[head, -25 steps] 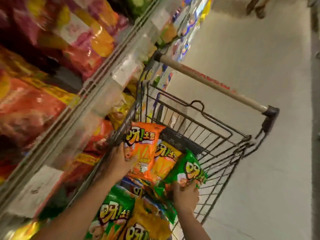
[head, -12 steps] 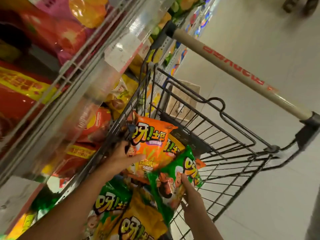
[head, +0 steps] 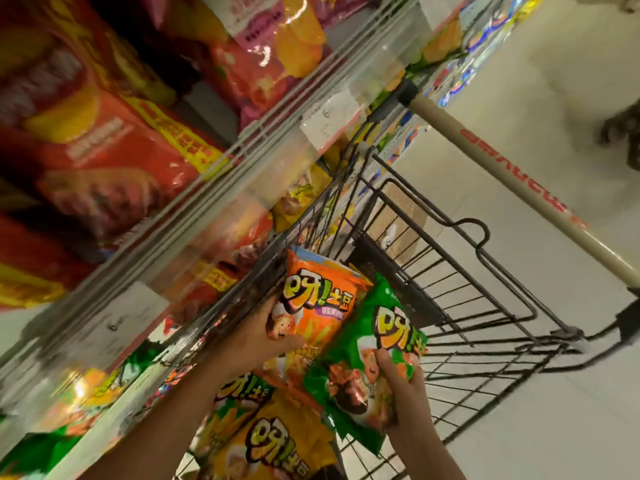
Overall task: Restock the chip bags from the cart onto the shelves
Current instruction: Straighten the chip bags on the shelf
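My left hand [head: 258, 336] grips an orange chip bag [head: 317, 303] by its left edge, lifted above the wire cart [head: 460, 306]. Beside it, my right hand [head: 401, 386] grips a green chip bag [head: 367, 362] from below and holds it tilted, overlapping the orange one. More bags lie in the cart below: a yellow bag [head: 273, 445] and a green bag [head: 239, 393] partly hidden under my left forearm. The shelves [head: 221, 188] run diagonally at the left, close to my left hand.
Large red chip bags [head: 114, 157] and pink ones [head: 263, 46] fill the upper shelves behind clear price-tag rails. The cart's beige handle [head: 512, 188] crosses the upper right. Pale floor [head: 554, 410] lies to the right. A blurred foot [head: 623, 133] shows at the far right edge.
Both hands have lifted their bags higher out of the cart. The green bag has risen next to the orange one, and the view has tilted up toward the shelves.
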The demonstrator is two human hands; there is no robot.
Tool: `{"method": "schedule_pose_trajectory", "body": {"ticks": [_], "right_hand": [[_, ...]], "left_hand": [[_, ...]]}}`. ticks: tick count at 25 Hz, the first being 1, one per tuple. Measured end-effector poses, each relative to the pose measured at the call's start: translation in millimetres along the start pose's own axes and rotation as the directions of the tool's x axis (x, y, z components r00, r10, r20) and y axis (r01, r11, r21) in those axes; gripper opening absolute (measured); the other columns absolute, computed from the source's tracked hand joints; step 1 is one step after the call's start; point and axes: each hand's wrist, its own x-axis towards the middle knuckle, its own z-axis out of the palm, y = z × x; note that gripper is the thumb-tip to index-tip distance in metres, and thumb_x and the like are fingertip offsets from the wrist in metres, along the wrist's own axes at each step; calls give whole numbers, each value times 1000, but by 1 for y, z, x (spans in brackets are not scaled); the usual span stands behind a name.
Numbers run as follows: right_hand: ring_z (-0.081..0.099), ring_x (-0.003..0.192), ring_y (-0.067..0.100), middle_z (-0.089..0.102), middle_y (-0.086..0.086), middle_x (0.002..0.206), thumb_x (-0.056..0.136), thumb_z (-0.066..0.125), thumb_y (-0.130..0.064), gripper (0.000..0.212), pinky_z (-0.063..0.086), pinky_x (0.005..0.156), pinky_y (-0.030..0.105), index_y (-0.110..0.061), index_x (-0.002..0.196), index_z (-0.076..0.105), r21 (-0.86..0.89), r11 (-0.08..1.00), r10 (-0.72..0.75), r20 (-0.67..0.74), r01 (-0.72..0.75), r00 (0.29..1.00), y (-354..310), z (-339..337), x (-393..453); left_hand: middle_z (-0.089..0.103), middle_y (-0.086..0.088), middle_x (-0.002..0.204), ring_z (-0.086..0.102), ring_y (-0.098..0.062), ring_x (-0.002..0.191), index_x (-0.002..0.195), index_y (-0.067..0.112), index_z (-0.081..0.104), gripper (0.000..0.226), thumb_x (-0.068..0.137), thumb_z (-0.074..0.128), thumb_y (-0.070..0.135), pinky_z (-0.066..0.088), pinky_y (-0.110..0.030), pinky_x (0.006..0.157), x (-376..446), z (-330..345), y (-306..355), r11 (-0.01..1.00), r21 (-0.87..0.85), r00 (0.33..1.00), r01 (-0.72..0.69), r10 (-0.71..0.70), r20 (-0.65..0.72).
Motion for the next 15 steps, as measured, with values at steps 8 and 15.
{"method": "schedule_pose_trajectory", "body": {"ticks": [8,15], "right_hand": [[75,94,38,76,10,110,66,87,-28,60,60,71,56,-39,115,54,-177,934,-281,167,309,945,9,12,-62],[75,79,4,74,-2,112,54,90,-31,94,62,67,28,-33,139,47,-397,746,-457,278,535,845,80,19,-157]], "left_hand": [[39,44,144,47,12,129,137,76,22,88,74,80,58,51,-28,99,-114,-15,-14,986,-20,962,-167,158,-220],[47,35,139,47,5,131,137,74,21,83,75,76,63,41,-12,99,-277,-2,-68,953,138,842,-270,303,-446]]}}
